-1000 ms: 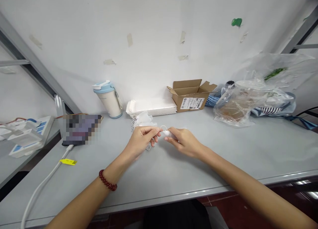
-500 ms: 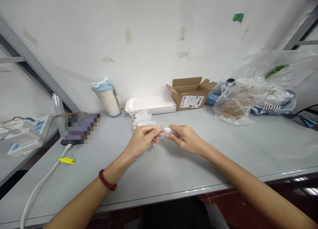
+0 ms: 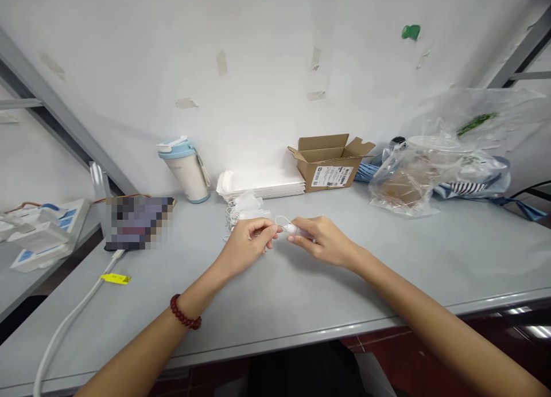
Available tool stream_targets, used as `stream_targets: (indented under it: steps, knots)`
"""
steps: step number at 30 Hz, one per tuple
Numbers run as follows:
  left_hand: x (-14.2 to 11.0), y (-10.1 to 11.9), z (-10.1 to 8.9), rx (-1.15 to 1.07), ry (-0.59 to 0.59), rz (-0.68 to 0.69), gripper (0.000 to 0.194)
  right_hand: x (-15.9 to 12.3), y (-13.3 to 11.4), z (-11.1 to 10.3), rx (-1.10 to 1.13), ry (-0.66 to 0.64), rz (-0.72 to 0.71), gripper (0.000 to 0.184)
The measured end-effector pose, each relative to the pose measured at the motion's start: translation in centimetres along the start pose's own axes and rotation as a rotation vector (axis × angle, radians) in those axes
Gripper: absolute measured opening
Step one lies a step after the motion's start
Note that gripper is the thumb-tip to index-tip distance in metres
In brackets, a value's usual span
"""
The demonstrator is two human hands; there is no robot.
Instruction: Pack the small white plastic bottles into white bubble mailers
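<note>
My right hand (image 3: 325, 239) holds a small translucent tube-like piece with a white end (image 3: 291, 229), gripped between thumb and fingers. A thin white cord loop (image 3: 282, 217) rises from that end. Just left of it, my left hand (image 3: 248, 243) has thumb and index finger pinched together at the cord; the exact contact point is too small to make out. Behind my left hand lies a pile of small white pieces with looped cords (image 3: 247, 206), partly hidden by the fingers.
A stack of white envelopes (image 3: 267, 185) lies against the wall, beside an open cardboard box (image 3: 331, 167). To the left stand a tumbler (image 3: 187, 170) and a blurred-out device (image 3: 140, 222) with a white cable (image 3: 77, 308). A clear plastic bag (image 3: 408, 185) sits at right.
My left fingers have shifted slightly and closed up near the cord. My right hand keeps the tube-like piece in nearly the same place.
</note>
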State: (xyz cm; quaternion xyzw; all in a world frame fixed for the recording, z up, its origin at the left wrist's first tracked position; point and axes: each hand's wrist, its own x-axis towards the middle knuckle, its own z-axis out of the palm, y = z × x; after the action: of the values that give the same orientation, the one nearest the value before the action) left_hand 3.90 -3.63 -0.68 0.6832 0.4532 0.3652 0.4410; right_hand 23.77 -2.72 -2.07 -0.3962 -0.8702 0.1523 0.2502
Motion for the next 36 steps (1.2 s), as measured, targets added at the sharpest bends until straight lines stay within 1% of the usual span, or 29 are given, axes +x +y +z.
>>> stream_targets:
  steps: [8, 13, 19, 22, 25, 26, 28, 30, 33, 36]
  knots:
    - [-0.1, 0.3, -0.1, 0.091, 0.022, 0.049, 0.024, 0.0, -0.1, -0.2, -0.01, -0.027, 0.001, 0.027]
    - [-0.1, 0.1, -0.1, 0.119, -0.017, 0.085, 0.023, 0.0, 0.0, -0.2, -0.013, -0.043, -0.018, 0.026]
    - [-0.1, 0.0, 0.0, 0.19, -0.053, 0.136, 0.025, -0.2, 0.1, 0.0, -0.006, -0.111, -0.033, 0.027]
    - [-0.2, 0.3, -0.7, 0.23, -0.114, 0.099, 0.026, -0.2, -0.1, 0.3, -0.022, -0.116, -0.059, 0.025]
    - [-0.2, 0.8, -1.9, 0.256, -0.212, 0.029, 0.029, -0.1, -0.3, 0.6, -0.028, -0.094, -0.059, 0.024]
    - [-0.2, 1.0, -2.4, 0.252, -0.22, 0.026, 0.029, -0.1, -0.4, 0.6, -0.026, -0.086, -0.052, 0.024]
    - [-0.3, 1.4, -2.9, 0.231, -0.186, 0.034, 0.027, 0.0, -0.4, 0.5, -0.013, -0.075, -0.038, 0.026]
    - [-0.3, 1.5, -3.0, 0.204, -0.134, 0.032, 0.023, 0.0, -0.4, 0.4, 0.008, -0.07, -0.033, 0.027]
    - [-0.3, 1.3, -2.4, 0.188, -0.094, 0.043, 0.019, 0.0, -0.5, 0.4, 0.024, -0.071, -0.034, 0.028]
    - [-0.2, 1.0, -1.5, 0.203, -0.064, 0.094, 0.016, 0.0, -0.5, 0.4, 0.05, -0.077, -0.014, 0.029]
